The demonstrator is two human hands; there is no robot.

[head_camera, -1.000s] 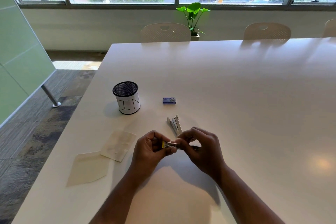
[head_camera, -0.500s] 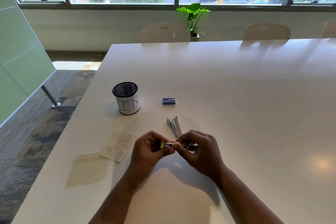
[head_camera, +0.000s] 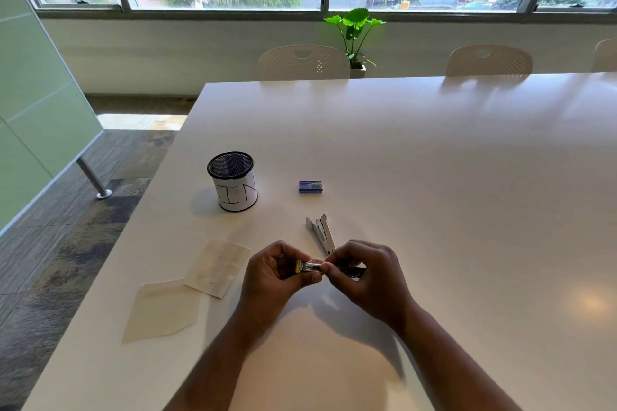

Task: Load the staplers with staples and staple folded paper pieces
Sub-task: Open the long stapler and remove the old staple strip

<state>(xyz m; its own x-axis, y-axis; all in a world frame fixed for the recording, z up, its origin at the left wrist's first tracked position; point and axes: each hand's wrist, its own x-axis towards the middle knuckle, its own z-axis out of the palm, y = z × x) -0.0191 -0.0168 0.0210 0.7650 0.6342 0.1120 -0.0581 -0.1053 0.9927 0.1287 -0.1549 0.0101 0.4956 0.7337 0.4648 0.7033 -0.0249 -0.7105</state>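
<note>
Nearest to the camera, both forearms come in over the white surface (head_camera: 434, 177). The left hand (head_camera: 270, 280) and the right hand (head_camera: 374, 280) meet above it and hold between them a small stapler (head_camera: 312, 266) with a yellow end and a shiny metal middle. The left fingers (head_camera: 302, 277) are closed on the yellow end, and the right fingers (head_camera: 325, 266) pinch the metal part, while the dark rear of the stapler lies inside the right hand. The staples themselves are too small to see.

To the left of the hands lie two pale folded paper pieces (head_camera: 187, 290), flat, their corners overlapping. Just behind the hands a second stapler (head_camera: 321, 233), white, lies opened on the surface. Farther back is a small blue staple box (head_camera: 310, 186), and to its left stands a black mesh cup (head_camera: 232, 185) wrapped in white paper with letters. At the far edge stand pale chairs (head_camera: 303, 62) and a green plant (head_camera: 354, 33) before the window.
</note>
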